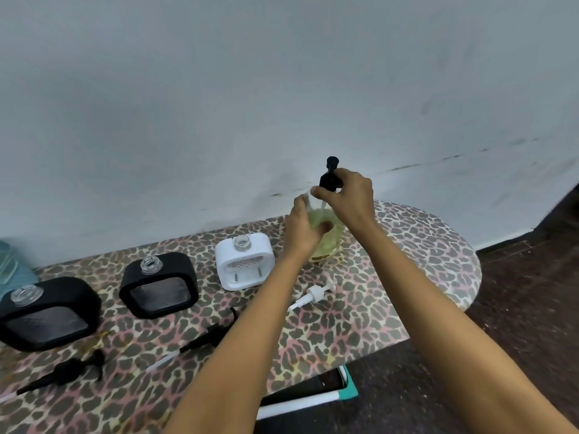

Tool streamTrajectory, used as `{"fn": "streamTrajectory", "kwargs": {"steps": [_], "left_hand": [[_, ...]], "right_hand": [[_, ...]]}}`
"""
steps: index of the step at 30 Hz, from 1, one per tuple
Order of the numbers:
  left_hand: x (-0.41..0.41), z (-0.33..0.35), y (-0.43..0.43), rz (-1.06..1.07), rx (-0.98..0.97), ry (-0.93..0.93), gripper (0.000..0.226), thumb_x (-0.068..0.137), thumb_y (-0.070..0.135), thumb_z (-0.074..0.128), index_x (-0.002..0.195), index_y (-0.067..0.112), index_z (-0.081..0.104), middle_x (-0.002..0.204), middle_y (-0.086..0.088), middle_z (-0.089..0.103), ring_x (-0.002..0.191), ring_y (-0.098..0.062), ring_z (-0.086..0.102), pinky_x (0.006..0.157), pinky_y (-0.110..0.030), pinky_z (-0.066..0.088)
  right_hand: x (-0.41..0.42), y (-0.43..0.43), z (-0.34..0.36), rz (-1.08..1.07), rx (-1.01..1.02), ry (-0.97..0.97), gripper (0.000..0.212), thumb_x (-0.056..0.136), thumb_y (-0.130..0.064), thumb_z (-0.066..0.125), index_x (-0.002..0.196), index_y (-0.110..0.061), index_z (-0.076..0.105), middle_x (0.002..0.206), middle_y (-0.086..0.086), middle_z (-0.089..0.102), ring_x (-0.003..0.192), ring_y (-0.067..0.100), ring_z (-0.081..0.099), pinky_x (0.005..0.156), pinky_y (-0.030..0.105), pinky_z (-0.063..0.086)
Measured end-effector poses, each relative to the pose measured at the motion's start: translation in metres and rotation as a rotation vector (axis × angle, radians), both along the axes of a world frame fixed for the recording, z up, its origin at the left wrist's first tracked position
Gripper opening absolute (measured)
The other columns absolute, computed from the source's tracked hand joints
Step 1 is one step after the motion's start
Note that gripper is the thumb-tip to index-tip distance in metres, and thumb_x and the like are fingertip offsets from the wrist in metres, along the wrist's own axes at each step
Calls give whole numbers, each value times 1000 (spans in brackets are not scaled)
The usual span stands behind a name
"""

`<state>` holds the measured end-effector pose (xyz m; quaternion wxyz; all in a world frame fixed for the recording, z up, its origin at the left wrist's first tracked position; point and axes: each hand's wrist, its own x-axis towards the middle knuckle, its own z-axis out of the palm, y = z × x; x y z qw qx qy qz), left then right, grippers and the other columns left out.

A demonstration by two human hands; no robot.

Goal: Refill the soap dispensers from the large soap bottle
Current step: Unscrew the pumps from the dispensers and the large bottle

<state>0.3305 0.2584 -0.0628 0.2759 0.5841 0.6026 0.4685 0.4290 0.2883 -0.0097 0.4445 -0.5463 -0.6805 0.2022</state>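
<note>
Two bare forearms reach up from the bottom edge, over a table (407, 277) covered in leopard-print cloth. Under its near edge a flat thing with a white and teal border (313, 396) lies on the dark floor; what it is I cannot tell.

At the far side of the table, against the pale wall, stands the large soap bottle (326, 242), clear, with yellow-green liquid in it. Her or his left hand (302, 233) wraps round the bottle's body, fingers curled close on it, the thumb showing through the plastic. Right hand (347, 195) is up at the neck, thumb and fingertips pinched narrowly round the collar of the black pump (330, 173), whose nozzle sticks up above the knuckles. A brownish label sits low on the bottle, but its writing is too blurred to read.

Left of the bottle stand three dispensers in a row, all with open glass necks: a white dispenser (244, 261) just beside the left wrist, a black dispenser (159, 285) next, and another black dispenser (47, 311) at the left edge. No print shows on them.

Loose pumps lie on the cloth nearer in: a white pump (313, 294), a black pump with a clear tube (200, 339) partly under the left forearm, and a third black one (72, 369).
</note>
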Motion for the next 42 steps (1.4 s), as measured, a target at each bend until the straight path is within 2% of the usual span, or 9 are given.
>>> {"fn": "streamTrajectory", "kwargs": {"steps": [7, 11, 17, 20, 27, 32, 35, 37, 42], "left_hand": [[-4, -7, -12, -17, 2, 5, 48, 77, 14, 73, 114, 9, 42, 103, -1, 51, 89, -13, 51, 64, -9, 39], [-7, -7, -12, -13, 0, -3, 45, 76, 16, 73, 109, 11, 42, 101, -4, 53, 91, -20, 55, 66, -20, 41], [-10, -5, -10, -46, -9, 33, 43, 76, 17, 73, 102, 15, 39, 97, -2, 49, 86, -18, 50, 64, -21, 38], [-10, -7, -9, -41, -26, 27, 45, 77, 18, 73, 106, 15, 40, 103, -4, 51, 93, -19, 52, 69, -26, 41], [-10, -10, -9, -37, -26, 32, 46, 78, 20, 72, 111, 13, 41, 108, -6, 52, 96, -19, 53, 69, -23, 37], [-10, -8, -9, -31, -30, 12, 46, 78, 18, 73, 112, 11, 42, 107, -5, 52, 93, -18, 53, 64, -18, 37], [-10, -9, -8, -31, -18, 27, 45, 77, 18, 73, 107, 10, 42, 103, -8, 54, 90, -19, 54, 61, -17, 37], [-10, -10, -9, -31, -14, 29, 46, 78, 18, 73, 111, 10, 42, 105, -7, 54, 93, -19, 54, 62, -19, 38], [-9, -10, -10, -47, -14, 19, 44, 78, 19, 73, 106, 15, 39, 105, -5, 51, 95, -20, 53, 72, -27, 41]], "right_hand": [[6, -10, 13, 41, -128, -14, 33, 69, -26, 79, 62, -5, 55, 57, 3, 48, 53, 14, 41, 50, 26, 29], [2, -16, 16, 34, -87, 39, 17, 67, -14, 75, 80, -7, 67, 72, -3, 68, 68, 13, 60, 60, 22, 43], [11, -15, 13, 242, -206, 293, 44, 78, 0, 63, 115, -21, 51, 102, 1, 64, 98, 15, 61, 80, 27, 50], [9, -14, 10, 134, -137, 195, 48, 73, -20, 78, 115, -22, 55, 100, -3, 57, 90, 10, 54, 73, 17, 43], [11, -13, 2, 192, -118, 230, 44, 76, -15, 71, 116, -17, 52, 106, 1, 63, 95, 11, 57, 79, 22, 42], [10, -12, 6, 177, -93, 200, 36, 76, -12, 75, 105, -18, 55, 85, -2, 62, 72, 6, 55, 67, 13, 43], [14, -13, 9, 266, -103, 258, 38, 78, -5, 62, 108, -29, 56, 92, 2, 67, 85, 16, 62, 78, 30, 49], [13, -14, 11, 306, -94, 170, 43, 78, -11, 67, 112, -35, 55, 101, 0, 62, 92, 12, 57, 80, 22, 47], [8, -12, 13, 210, -42, 117, 28, 75, -12, 76, 100, -9, 62, 87, -6, 63, 75, 6, 60, 65, 7, 45]]}}
